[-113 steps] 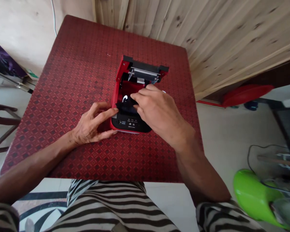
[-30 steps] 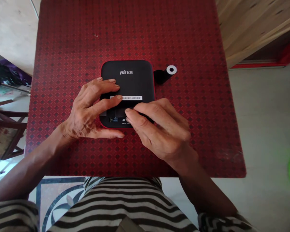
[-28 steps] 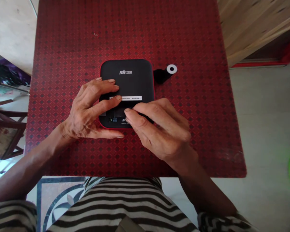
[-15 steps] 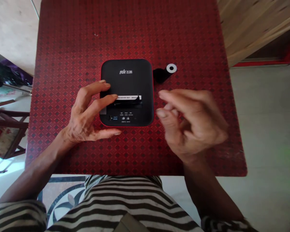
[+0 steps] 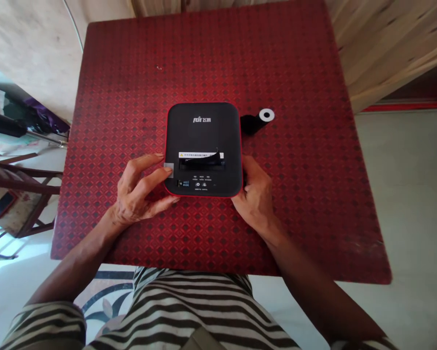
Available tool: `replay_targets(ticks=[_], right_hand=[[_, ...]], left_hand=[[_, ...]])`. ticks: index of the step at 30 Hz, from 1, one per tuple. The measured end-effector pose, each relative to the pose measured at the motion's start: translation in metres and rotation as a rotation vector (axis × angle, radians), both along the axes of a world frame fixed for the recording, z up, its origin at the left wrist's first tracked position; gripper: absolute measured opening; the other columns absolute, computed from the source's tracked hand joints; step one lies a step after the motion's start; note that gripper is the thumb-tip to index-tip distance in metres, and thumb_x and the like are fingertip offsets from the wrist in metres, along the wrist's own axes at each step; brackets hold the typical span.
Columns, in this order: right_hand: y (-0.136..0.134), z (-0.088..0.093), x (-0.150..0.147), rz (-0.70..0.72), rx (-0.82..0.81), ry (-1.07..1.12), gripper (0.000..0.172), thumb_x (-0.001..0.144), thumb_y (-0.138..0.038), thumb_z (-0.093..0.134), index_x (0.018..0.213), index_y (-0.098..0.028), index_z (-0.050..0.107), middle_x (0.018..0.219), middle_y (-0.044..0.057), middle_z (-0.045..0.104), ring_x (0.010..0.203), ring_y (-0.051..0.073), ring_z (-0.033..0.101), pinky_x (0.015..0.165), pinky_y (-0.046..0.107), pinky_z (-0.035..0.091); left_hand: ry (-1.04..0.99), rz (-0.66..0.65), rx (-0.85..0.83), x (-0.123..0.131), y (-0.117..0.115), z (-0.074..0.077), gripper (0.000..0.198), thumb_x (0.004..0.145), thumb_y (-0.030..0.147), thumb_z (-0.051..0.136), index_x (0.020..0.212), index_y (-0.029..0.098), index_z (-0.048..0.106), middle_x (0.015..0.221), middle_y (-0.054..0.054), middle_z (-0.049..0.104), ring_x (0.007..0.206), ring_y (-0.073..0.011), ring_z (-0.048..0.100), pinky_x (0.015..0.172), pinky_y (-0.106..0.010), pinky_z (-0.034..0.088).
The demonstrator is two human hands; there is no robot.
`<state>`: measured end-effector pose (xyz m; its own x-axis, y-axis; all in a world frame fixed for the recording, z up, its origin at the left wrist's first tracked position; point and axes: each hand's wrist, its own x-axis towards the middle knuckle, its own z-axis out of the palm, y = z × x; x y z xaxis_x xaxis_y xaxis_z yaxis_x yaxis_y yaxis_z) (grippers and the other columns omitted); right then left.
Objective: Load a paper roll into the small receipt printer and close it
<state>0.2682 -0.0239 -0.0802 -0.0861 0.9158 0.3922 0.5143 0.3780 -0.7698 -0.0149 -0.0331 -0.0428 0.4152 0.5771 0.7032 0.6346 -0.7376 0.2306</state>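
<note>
The small black printer [image 5: 202, 131] with its red rim is set flat near the middle of the red patterned surface [image 5: 294, 194], lid down, and is flanked by both hands. The left hand [image 5: 138, 192] is held open with fingers spread, two fingertips laid on the left edge at a grey tab [image 5: 169, 169] and the thumb rested on the surface by the front corner. The right hand [image 5: 254, 194] is pressed against the right side, but its fingers are curled out of sight, so it cannot be told whether the casing is gripped there or merely touched. A dark paper strip [image 5: 203, 158] is seen curling out of the slot. If the printer were slid or tilted by uneven pressure from the two sides, that strip could be creased or drawn askew, and the grey tab could be pressed by accident, with the lid perhaps released. The black paper roll [image 5: 256, 121], lying on its side just beside the rear right corner, could be nudged and sent rolling towards the edge of the surface. Much is left unclear: the print on the white label [image 5: 189, 155] and the markings by the buttons [image 5: 201, 184] are too small to be read, the right flank of the casing is covered by the hand, and whatever lies under the lid is hidden.
</note>
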Motion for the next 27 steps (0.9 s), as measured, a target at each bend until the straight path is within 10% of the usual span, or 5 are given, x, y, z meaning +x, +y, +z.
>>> replay_targets(ticks=[27], right_hand=[[-0.0005,0.0003,-0.0017,-0.014,0.016,0.003,0.017,0.100,-0.022,0.058,0.114,-0.023,0.068,0.095,0.002,0.074,0.070,0.017,0.066,0.063,0.031,0.054]], left_hand=[[-0.089,-0.005,-0.103,0.0038,0.0046,-0.0025,0.064,0.085,0.061,0.084,0.135,0.030,0.060,0.127,-0.008,0.068,0.109,-0.0233,0.072,0.084,-0.039,0.066]])
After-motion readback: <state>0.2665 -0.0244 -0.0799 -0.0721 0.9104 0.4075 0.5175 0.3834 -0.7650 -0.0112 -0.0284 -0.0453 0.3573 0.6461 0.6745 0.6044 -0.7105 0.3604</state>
